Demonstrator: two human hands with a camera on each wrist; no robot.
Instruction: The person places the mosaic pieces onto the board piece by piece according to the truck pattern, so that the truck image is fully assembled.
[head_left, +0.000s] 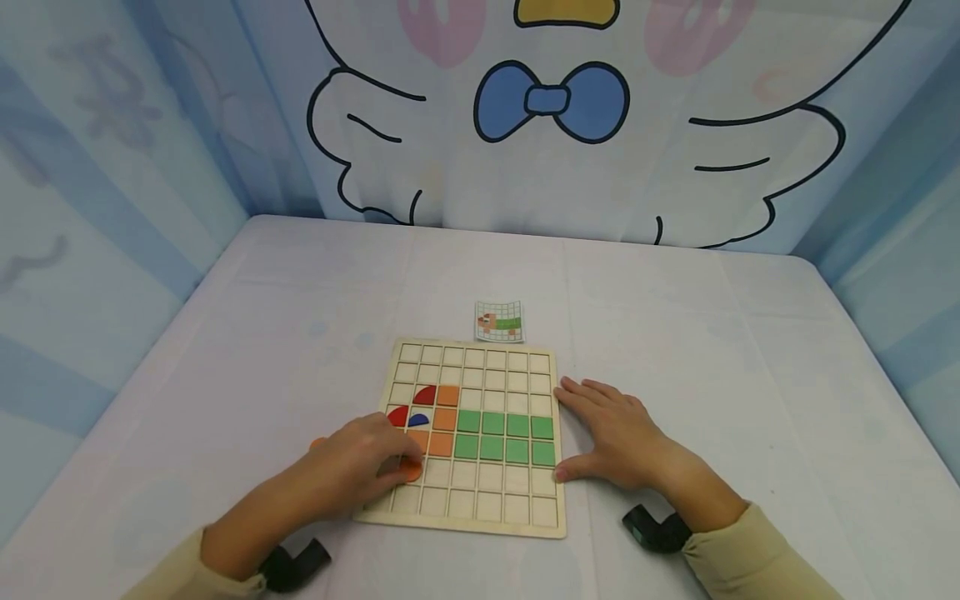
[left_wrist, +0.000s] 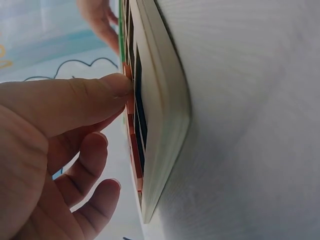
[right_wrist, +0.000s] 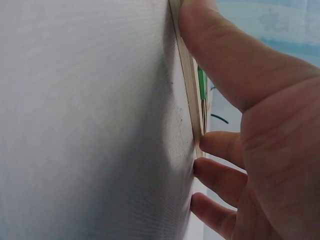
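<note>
A wooden grid board [head_left: 498, 505] lies on the table with colored tiles set in its cells. Green square tiles [head_left: 492, 423] fill two rows on the right; orange square tiles [head_left: 442, 419] stand to their left, beside red quarter-round tiles [head_left: 425, 395] and a blue half-round tile [head_left: 418, 420]. At the lower left of the pattern my left hand [head_left: 360, 462] pinches an orange tile with a rounded edge [head_left: 410, 470] between thumb and fingers, right at the board's surface. My right hand [head_left: 618, 433] rests spread along the board's right edge, thumb and fingertips touching it.
A small pattern card [head_left: 498, 322] with a colored grid picture lies just past the board's far edge. Another orange piece [head_left: 318, 442] shows partly behind my left hand, left of the board. Printed curtains stand around the white-covered table [head_left: 675, 325].
</note>
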